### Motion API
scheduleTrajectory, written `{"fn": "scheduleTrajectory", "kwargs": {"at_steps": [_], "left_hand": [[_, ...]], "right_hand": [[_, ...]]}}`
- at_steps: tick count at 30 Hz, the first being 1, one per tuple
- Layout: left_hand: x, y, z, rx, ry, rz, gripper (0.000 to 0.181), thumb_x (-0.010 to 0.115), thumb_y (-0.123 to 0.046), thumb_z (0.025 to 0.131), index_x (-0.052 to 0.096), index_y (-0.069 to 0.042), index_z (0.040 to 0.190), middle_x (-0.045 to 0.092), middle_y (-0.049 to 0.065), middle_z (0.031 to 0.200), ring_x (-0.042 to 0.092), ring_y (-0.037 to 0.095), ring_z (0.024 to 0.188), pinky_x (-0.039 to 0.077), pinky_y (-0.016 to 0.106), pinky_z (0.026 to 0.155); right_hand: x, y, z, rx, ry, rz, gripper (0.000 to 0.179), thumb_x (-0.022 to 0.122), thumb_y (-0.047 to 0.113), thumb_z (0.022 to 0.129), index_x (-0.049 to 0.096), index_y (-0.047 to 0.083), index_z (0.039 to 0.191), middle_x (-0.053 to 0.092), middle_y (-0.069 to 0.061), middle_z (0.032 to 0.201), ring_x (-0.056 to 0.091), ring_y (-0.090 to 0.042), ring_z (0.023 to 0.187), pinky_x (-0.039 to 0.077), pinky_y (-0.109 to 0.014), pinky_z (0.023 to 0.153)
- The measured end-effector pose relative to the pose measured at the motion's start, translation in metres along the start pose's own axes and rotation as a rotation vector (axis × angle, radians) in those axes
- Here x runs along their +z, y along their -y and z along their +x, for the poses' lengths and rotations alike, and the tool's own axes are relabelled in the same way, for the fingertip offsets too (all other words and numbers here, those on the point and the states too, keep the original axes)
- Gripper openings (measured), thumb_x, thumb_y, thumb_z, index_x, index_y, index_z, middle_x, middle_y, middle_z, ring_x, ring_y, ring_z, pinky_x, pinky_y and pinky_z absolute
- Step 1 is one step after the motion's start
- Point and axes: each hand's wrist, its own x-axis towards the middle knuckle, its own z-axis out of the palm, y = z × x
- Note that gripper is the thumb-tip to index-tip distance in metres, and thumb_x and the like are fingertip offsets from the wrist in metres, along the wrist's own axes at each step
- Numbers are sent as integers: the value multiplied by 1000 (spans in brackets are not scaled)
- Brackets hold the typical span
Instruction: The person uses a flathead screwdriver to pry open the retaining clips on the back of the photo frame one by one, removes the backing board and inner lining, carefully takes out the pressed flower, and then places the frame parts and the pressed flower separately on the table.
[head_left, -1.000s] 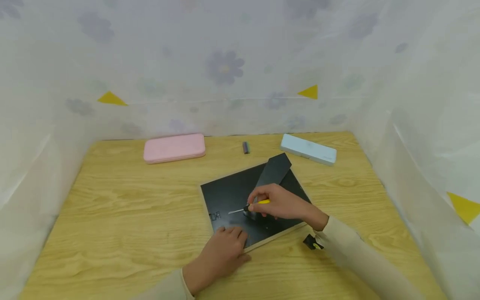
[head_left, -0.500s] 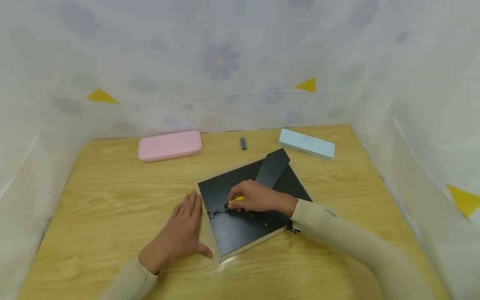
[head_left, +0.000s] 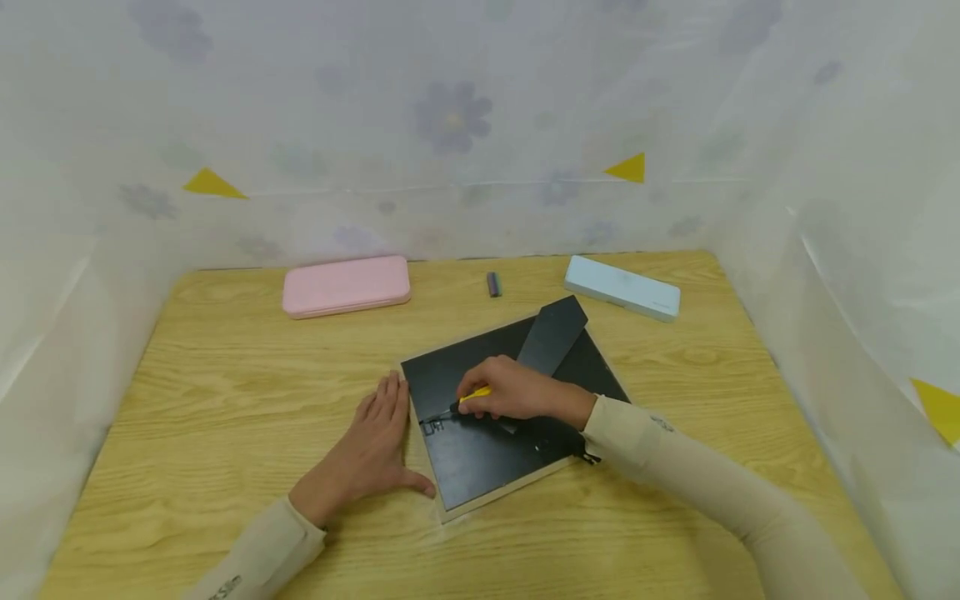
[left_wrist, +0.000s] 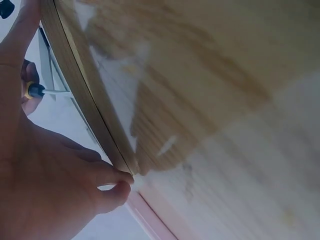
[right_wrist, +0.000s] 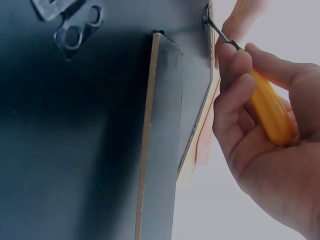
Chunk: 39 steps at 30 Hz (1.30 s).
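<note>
A picture frame point(head_left: 480, 471) lies back side up on the table, its black backing showing and a black stand leg point(head_left: 553, 335) slanting across it. My right hand point(head_left: 517, 388) grips a screwdriver point(right_wrist: 272, 107) by its yellow handle, fingers and thumb curled round it. The shaft points left, and its tip meets a small metal fitting point(head_left: 433, 427) near the frame's left edge. My left hand point(head_left: 367, 446) rests flat on the table with fingers extended, fingertips and thumb along that left edge. In the left wrist view, fingertips touch the frame's side point(left_wrist: 95, 100).
At the back of the wooden table point(head_left: 225, 400) lie a pink case point(head_left: 347, 287), a small dark stick-shaped piece point(head_left: 493, 284) and a light blue case point(head_left: 622, 287). Another metal hanger point(right_wrist: 75, 35) shows on the backing in the right wrist view. Pale flowered sheeting point(head_left: 337, 125) encloses the table.
My left hand has moved from the frame's near edge to its left edge. My right hand has carried the screwdriver left, bringing its tip to the metal fitting.
</note>
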Motion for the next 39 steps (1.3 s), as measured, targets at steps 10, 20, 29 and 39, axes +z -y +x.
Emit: {"fn": "scheduleTrajectory", "kwargs": {"at_steps": [10, 20, 29, 39], "left_hand": [[4, 1, 1, -17, 5, 0, 151, 78, -79, 57, 9, 15, 153, 4, 34, 161, 8, 47, 149, 20, 60, 115], [5, 1, 1, -14, 13, 9, 150, 76, -80, 58, 10, 15, 153, 4, 34, 161, 7, 46, 150, 19, 60, 116], [5, 3, 2, -22, 21, -38, 152, 79, -78, 57, 6, 14, 154, -2, 34, 160, 2, 46, 150, 15, 60, 117], [7, 3, 2, -28, 31, -72, 152, 81, -76, 57, 4, 13, 154, -4, 33, 161, -1, 45, 150, 12, 59, 118]], "right_hand": [[0, -3, 2, -2, -1, 10, 19, 67, 16, 97, 74, 6, 112, 72, -4, 81, 63, -14, 59, 54, -27, 58], [10, -7, -1, 71, -47, 72, 15, 69, 19, 96, 74, 10, 107, 70, -2, 76, 63, -16, 53, 53, -31, 51], [15, -8, -2, 112, -75, 164, 15, 70, 18, 96, 73, 7, 105, 70, -5, 72, 64, -19, 52, 55, -37, 52], [21, -12, -4, 111, -99, 237, 13, 70, 13, 94, 72, 5, 104, 70, -9, 73, 64, -21, 54, 55, -36, 52]]}}
